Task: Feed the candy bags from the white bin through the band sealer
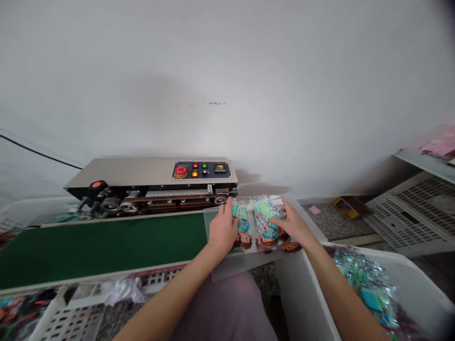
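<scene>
Left hand (222,228) and right hand (290,224), grips clamped or loose I cannot tell, touch packets (263,220) at five o'clock, seemingly aligning them; the next move likely calls for even edges.

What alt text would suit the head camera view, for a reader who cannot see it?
A person's left hand and right hand touch packets with cartoon figures beside a green conveyor belt. Behind it is a band sealer with a red emergency-stop button; at right, a white bin holds similar packets.
</scene>
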Available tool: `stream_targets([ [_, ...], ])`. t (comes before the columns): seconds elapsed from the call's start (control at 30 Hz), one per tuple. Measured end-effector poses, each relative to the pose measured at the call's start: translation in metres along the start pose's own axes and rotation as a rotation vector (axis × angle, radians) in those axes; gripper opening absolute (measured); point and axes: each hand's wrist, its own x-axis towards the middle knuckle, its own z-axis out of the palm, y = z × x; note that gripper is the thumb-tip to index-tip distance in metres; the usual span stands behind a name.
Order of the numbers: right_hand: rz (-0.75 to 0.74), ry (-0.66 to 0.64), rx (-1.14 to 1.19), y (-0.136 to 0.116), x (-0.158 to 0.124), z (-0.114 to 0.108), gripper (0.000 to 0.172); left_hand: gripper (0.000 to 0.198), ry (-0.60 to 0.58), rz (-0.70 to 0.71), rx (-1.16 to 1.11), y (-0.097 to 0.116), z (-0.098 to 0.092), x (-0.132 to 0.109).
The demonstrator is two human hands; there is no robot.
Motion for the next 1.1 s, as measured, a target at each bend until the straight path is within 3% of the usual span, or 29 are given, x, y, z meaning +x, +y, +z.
stream_targets([
  [0.1, -0.149, 0.016, -0.247, -0.001, -0.010, 0.003, 0.081, 0.048, 0.001, 0.276, 0.154, -0.011, -0.004, -0.008],
  [0.17, -0.224, 0.030, -0.414, -0.009, -0.020, 0.007, 0.069, 0.045, -0.094, 0.461, 0.194, -0.021, -0.006, -0.013],
  [0.23, -0.322, 0.024, -0.528, -0.019, -0.031, 0.015, 0.056, 0.049, -0.183, 0.540, 0.205, -0.028, -0.008, -0.018],
  [0.37, -0.517, -0.099, -0.622, -0.039, -0.051, 0.037, 0.044, 0.054, -0.200, 0.490, 0.243, -0.033, -0.008, -0.025],
  [0.5, -0.555, -0.169, -0.695, -0.052, -0.058, 0.057, 0.043, 0.054, -0.149, 0.419, 0.310, -0.041, -0.007, -0.029],
  [0.6, -0.580, -0.182, -0.733, -0.060, -0.057, 0.060, 0.045, 0.053, -0.090, 0.350, 0.374, -0.051, -0.016, -0.034],
  [0.7, -0.586, -0.110, -0.768, -0.064, -0.056, 0.052, 0.047, 0.051, -0.039, 0.269, 0.442, -0.052, -0.028, -0.034],
  [0.8, -0.526, -0.011, -0.808, -0.063, -0.057, 0.037, 0.046, 0.047, -0.086, 0.408, 0.433, -0.039, -0.027, -0.026],
  [0.9, -0.479, -0.010, -0.865, -0.058, -0.057, 0.028, 0.042, 0.050, -0.180, 0.621, 0.365, -0.029, -0.011, -0.016],
  [1.0, -0.512, -0.049, -0.877, -0.055, -0.055, 0.030, 0.038, 0.055, -0.159, 0.598, 0.353, -0.032, 0.005, -0.016],
  [1.1, -0.576, -0.117, -0.825, -0.059, -0.050, 0.043, 0.036, 0.053, -0.098, 0.487, 0.375, -0.043, 0.005, -0.025],
])
